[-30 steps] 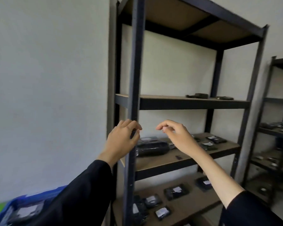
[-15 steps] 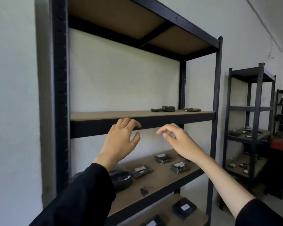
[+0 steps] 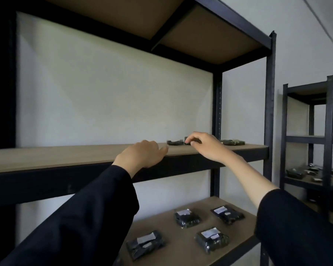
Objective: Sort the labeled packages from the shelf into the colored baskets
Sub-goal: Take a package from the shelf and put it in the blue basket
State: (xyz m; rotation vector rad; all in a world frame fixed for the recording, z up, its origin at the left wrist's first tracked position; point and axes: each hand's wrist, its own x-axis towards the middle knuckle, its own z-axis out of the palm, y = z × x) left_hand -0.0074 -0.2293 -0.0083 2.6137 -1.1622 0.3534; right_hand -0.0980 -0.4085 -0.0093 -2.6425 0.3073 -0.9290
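Right hand (image 3: 205, 145) up on the upper shelf (image 3: 65, 156), fingers curled over a small dark package (image 3: 187, 142) near the back — fingertips on it, though whether it is pinched or only touched I cannot tell. A second package (image 3: 175, 142) lies just beside it to the left, a third (image 3: 232, 142) further right by the post. Left hand (image 3: 142, 155) rests flat on the shelf's front edge, fingers relaxed, holding nothing. Step in hand, as I judge it: picking from the upper shelf. To do it well — get the thumb under the near edge, lift clear without nudging the neighbour, then turn the label into view before choosing a basket; no basket shows here. The shelf sits about at eye height, so the grasp goes partly by feel. Four labelled packages (image 3: 186, 217) wait on the shelf below. Against half a second ago: both hands hovered open in front of the shelf edge, short of it; now the right has reached in to the packages and the left has settled on the board, and the view has closed in.
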